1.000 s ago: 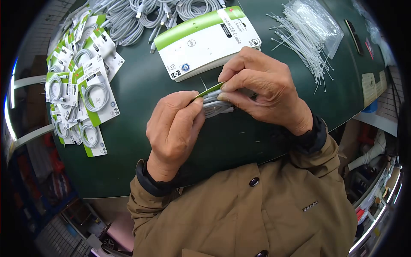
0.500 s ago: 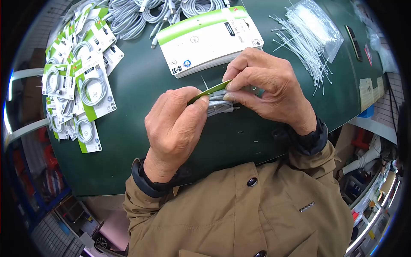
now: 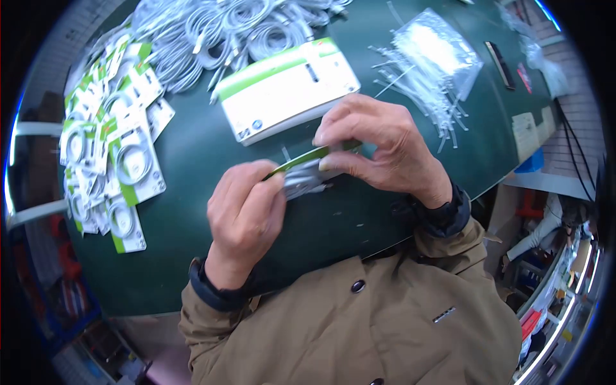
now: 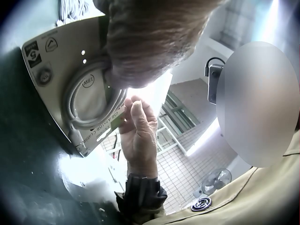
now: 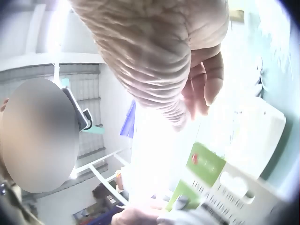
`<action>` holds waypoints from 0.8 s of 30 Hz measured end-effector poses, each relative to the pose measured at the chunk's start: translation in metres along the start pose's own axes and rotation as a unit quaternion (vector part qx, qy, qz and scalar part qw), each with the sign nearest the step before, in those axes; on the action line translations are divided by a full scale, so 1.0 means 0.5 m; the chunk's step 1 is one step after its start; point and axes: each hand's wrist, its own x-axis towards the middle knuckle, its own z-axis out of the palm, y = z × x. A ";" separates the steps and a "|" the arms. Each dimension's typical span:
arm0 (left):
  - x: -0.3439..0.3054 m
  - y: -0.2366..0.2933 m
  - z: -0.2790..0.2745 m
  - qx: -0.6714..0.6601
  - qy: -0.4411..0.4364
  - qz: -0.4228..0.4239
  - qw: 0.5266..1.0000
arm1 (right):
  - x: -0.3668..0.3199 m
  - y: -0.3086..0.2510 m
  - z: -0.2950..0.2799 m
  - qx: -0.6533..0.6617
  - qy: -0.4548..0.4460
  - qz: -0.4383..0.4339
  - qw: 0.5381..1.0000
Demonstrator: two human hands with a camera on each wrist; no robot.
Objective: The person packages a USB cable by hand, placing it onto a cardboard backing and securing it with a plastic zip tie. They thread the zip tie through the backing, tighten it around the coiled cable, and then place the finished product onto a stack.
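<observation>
In the head view, a printed cable card [image 3: 307, 158] is held nearly edge-on between both hands above the green table. A coiled grey USB cable [image 3: 303, 182] lies against its near side. My left hand [image 3: 242, 208] pinches the card's left end between thumb and fingers. At the other end, my right hand [image 3: 393, 144] grips the card and cable with thumb and fingertips. A thin white tie tail [image 3: 285, 153] sticks out behind the card. The left wrist view shows the card's printed face [image 4: 44, 58] with the coil [image 4: 70, 101] on it.
Just beyond the hands is a stack of printed cards [image 3: 292, 96]. Finished-looking carded cables [image 3: 133, 163] pile up at left, loose grey cables [image 3: 247, 29] at the back. White zip ties [image 3: 423, 96] spill from a plastic bag [image 3: 443, 48] at right, near a dark narrow object [image 3: 500, 65].
The head view has shifted, so the table things sit lower and further left. Both hands keep their hold on the card and cable, with little visible change in grip.
</observation>
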 end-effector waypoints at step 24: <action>-0.011 0.004 0.052 0.004 0.066 0.114 0.991 | -0.098 0.336 -0.255 -0.360 -0.064 0.120 0.923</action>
